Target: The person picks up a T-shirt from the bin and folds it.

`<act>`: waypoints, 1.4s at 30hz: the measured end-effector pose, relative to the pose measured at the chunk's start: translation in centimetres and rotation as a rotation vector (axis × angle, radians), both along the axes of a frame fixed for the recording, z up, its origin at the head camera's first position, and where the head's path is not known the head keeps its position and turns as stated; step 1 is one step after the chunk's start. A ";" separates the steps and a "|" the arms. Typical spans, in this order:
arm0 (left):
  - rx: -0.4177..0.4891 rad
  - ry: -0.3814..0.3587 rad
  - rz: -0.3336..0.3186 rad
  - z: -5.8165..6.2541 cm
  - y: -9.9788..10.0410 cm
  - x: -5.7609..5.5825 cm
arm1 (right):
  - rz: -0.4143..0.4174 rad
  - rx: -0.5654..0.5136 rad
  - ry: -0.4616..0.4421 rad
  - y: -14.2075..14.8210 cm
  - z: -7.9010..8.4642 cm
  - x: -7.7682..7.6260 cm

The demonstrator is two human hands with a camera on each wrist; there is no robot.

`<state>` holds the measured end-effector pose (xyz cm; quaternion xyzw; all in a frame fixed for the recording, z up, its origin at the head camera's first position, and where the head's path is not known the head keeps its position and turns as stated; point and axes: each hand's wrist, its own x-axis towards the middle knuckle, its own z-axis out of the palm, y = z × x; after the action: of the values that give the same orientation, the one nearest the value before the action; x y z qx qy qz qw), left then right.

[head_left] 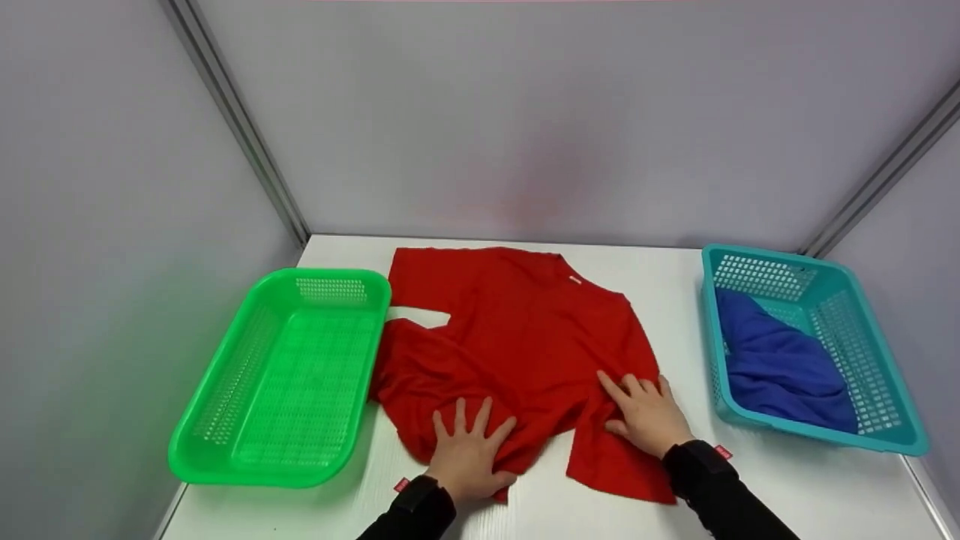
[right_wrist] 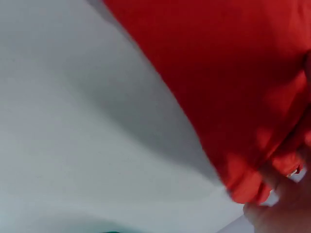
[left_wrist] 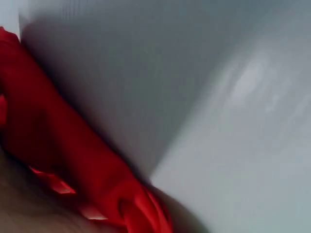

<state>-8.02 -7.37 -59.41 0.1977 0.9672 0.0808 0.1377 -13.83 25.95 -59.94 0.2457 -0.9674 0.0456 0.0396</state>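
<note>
A red shirt [head_left: 517, 330] lies spread on the white table, its collar with a small white label towards the upper right and its lower left part wrinkled. My left hand [head_left: 466, 454] rests on the wrinkled near part, fingers spread. In the left wrist view, only a dark edge of that hand [left_wrist: 29, 204] shows beside the red cloth [left_wrist: 73, 136]. On the sleeve at the shirt's right lies my right hand [head_left: 646, 414], its fingers spread over the cloth. The right wrist view shows part of this hand [right_wrist: 286, 206] at the sleeve's edge.
To the left stands a green plastic basket [head_left: 217, 360], nothing in it, its rim close against the shirt. A teal basket [head_left: 874, 330] on the right holds a crumpled blue cloth [head_left: 787, 367]. Grey panels [head_left: 510, 127] wall the white table [head_left: 690, 480] at the back and sides.
</note>
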 end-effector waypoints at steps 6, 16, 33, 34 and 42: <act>-0.019 0.157 -0.112 0.0 1.6 0.3 | -0.145 0.124 0.215 -0.7 -0.2 0.9; -0.098 0.511 -0.125 -1.4 -0.5 -0.9 | -0.348 0.099 -0.198 -2.7 1.2 1.2; 0.061 0.495 0.234 -1.5 -7.3 -3.4 | 0.040 -0.079 -0.345 -1.7 1.0 0.2; 0.081 0.511 0.200 -1.6 -7.2 -3.5 | -0.019 -0.068 -0.315 -1.2 0.6 0.2; 0.008 0.596 0.111 -1.8 -6.6 -3.7 | -0.436 -0.049 -0.145 0.4 0.3 0.5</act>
<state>-11.69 -13.97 -61.17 0.1601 0.9740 0.0305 -0.1575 -13.34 26.37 -59.69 0.0261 -0.9966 0.0769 -0.0154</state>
